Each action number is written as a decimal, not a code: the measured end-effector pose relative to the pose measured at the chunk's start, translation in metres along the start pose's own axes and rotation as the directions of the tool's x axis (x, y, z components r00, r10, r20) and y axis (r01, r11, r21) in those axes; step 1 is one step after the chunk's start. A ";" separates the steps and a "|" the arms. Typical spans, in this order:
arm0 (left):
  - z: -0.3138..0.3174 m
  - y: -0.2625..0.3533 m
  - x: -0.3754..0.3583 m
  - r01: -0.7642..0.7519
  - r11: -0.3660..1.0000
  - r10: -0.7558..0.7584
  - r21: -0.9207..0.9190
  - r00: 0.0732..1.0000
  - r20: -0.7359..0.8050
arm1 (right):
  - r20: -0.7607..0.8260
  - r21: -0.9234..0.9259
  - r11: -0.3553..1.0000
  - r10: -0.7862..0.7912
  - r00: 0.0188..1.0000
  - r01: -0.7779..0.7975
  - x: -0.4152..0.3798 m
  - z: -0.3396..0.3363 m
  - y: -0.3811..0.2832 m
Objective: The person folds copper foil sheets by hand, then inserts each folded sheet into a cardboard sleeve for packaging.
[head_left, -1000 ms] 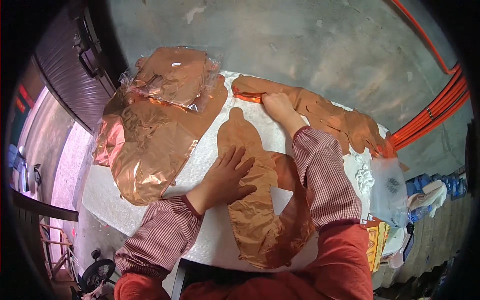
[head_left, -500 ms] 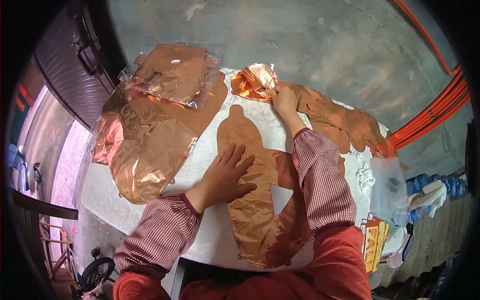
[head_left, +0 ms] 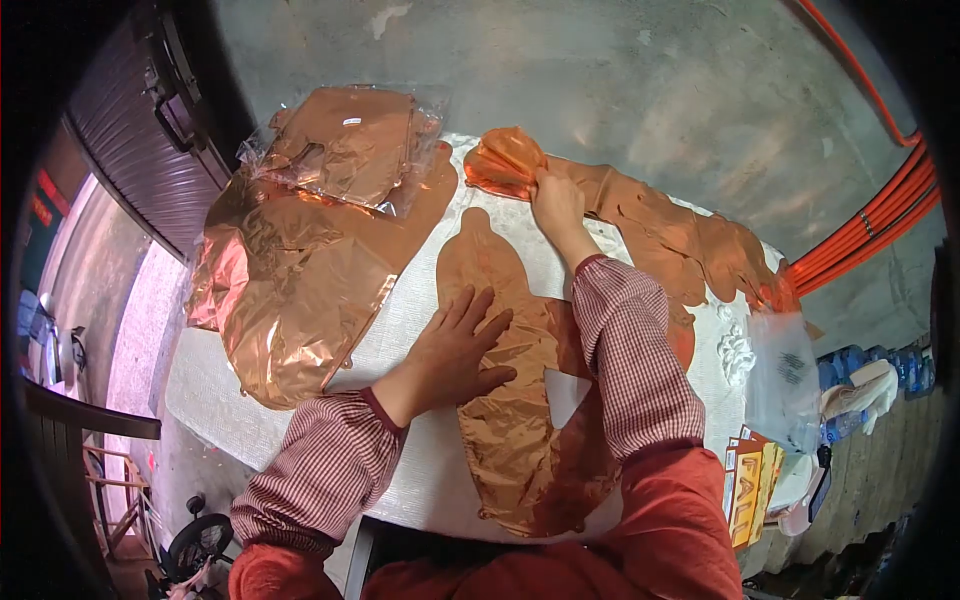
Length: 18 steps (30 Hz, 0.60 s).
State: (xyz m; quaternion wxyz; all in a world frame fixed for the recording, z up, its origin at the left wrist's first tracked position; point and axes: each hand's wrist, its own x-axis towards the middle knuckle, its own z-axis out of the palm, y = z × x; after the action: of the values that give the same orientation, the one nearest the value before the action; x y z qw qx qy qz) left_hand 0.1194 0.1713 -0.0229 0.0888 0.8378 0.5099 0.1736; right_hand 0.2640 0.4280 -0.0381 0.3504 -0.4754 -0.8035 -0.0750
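Observation:
A flat copper-coloured foil balloon [head_left: 510, 450] with a triangular cutout lies in front of me on the silvery-white table cover [head_left: 400, 460]. Resting palm down on it is my left hand [head_left: 450, 350], fingers spread. Towards the back, my right hand [head_left: 558, 205] is closed on the edge of another copper foil balloon [head_left: 650, 220], pinching it near its folded left end. That balloon stretches right along the table's far edge. More foil balloons [head_left: 300, 300] lie layered at the left, and a clear plastic bag of folded foil [head_left: 345, 140] sits on top of them.
White crumpled material [head_left: 735, 358] and a clear plastic bag [head_left: 785, 375] lie at the right edge. Printed cards [head_left: 750, 490] are below them. Orange pipes [head_left: 865, 225] run along the grey wall. A dark door [head_left: 135, 130] stands at the left.
My right hand has shifted slightly left and down. The foil's left end has turned from a bright, crumpled shape to a smoother orange fold. My left hand stays in place.

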 end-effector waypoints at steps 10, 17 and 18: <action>-0.003 -0.043 0.133 -0.154 0.979 0.177 0.136 0.968 -0.180 | 0.166 0.252 0.922 0.258 0.952 -0.294 0.008 0.007 0.013; 0.018 -0.104 0.196 0.081 0.899 -0.005 0.430 0.985 -0.175 | 0.136 0.660 0.614 0.469 0.873 -0.433 0.020 0.007 0.046; 0.021 -0.108 0.196 0.120 0.894 -0.037 0.432 0.980 -0.195 | 0.073 0.843 0.374 0.632 0.772 -0.386 0.024 0.011 0.055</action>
State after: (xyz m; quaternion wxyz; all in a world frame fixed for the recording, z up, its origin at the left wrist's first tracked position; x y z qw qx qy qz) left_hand 0.1205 0.3957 -0.0381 -0.1437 0.7953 0.5754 0.1253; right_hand 0.2963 0.4791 -0.0427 0.6373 -0.4662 -0.4982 0.3582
